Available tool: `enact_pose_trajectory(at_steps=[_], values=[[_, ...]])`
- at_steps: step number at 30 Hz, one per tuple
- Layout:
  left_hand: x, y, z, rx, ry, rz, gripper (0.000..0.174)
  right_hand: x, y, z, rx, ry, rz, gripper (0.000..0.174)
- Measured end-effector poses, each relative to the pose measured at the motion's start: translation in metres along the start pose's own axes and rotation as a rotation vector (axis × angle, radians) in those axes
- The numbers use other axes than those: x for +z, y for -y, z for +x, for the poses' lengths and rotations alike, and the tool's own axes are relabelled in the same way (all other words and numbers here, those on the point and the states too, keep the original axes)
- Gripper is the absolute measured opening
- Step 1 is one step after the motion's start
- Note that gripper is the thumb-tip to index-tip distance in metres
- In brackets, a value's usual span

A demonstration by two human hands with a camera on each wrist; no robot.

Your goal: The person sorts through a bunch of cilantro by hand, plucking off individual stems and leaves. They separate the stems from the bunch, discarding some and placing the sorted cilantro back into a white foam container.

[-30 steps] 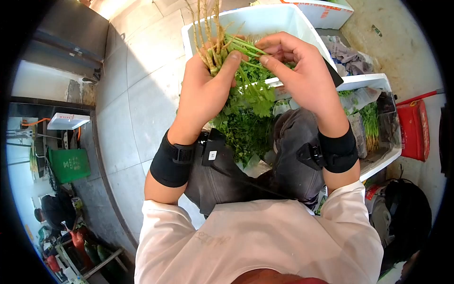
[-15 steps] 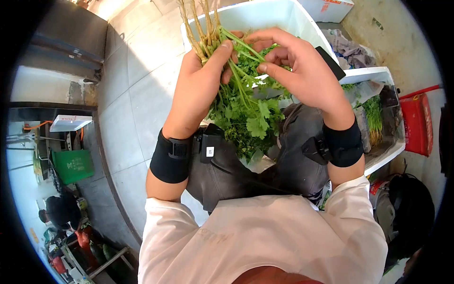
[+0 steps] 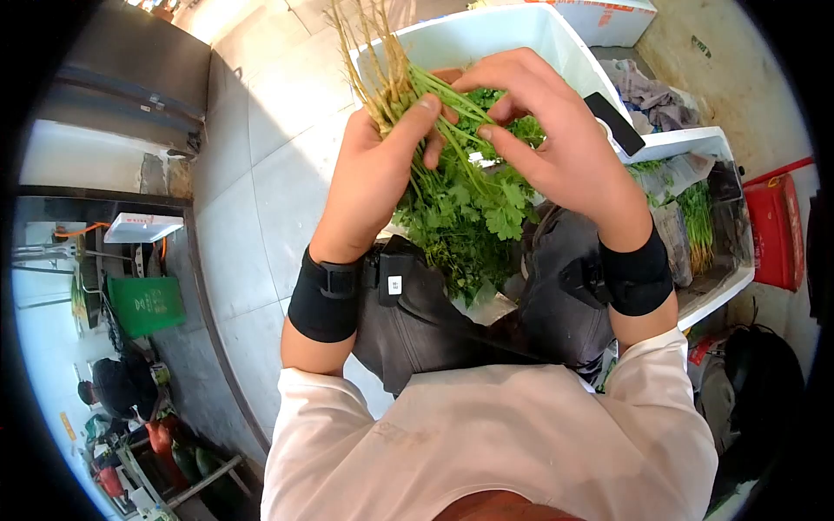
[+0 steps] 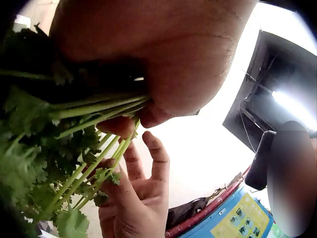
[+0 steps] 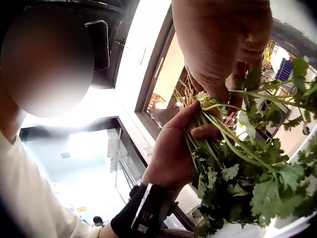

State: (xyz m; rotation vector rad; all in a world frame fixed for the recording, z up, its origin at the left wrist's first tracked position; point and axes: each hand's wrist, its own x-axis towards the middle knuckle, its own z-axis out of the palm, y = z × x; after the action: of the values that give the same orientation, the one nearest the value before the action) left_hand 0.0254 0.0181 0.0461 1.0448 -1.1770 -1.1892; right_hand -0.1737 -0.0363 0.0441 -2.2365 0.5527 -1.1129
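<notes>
A bunch of coriander (image 3: 495, 204) with pale roots pointing away from the body is in my left hand (image 3: 375, 178). That hand grips the stems just below the roots (image 3: 395, 82), thumb on top. To its right, my right hand (image 3: 569, 139) pinches a few green stems (image 3: 460, 104) that fan out from the bunch. The left wrist view has these stems (image 4: 84, 181) running across the fingers of the right hand (image 4: 138, 198). In the right wrist view the left thumb lies on the stems close to the right fingertips, and leaves (image 5: 277, 193) hang below.
Beyond the hands stands a white foam box (image 3: 495, 39) with greens in it. A dark phone (image 3: 615, 123) lies on its right edge. A second foam box (image 3: 725, 156) at the right holds thin green stalks (image 3: 695, 217). Grey-trousered knees (image 3: 565, 304) sit below the hands.
The leafy stems at the right hand have swung outward to the right and spread apart from the bunch. The left hand keeps its grip, and the whole head view has shifted slightly.
</notes>
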Motion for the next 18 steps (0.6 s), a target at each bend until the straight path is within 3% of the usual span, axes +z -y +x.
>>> enact_pose_trajectory(at_steps=[4, 10, 18], values=[[0.002, -0.002, -0.002, -0.024, 0.051, 0.015, 0.017, 0.0, 0.0, 0.002, -0.051, -0.055, -0.116, 0.041], [0.007, -0.001, -0.002, 0.011, 0.082, -0.058, 0.028, 0.001, 0.0, 0.003, -0.135, -0.118, -0.189, 0.028], [0.006, 0.002, 0.002, 0.033, 0.019, -0.011, 0.026, 0.002, 0.001, 0.003, -0.129, -0.154, -0.206, 0.02]])
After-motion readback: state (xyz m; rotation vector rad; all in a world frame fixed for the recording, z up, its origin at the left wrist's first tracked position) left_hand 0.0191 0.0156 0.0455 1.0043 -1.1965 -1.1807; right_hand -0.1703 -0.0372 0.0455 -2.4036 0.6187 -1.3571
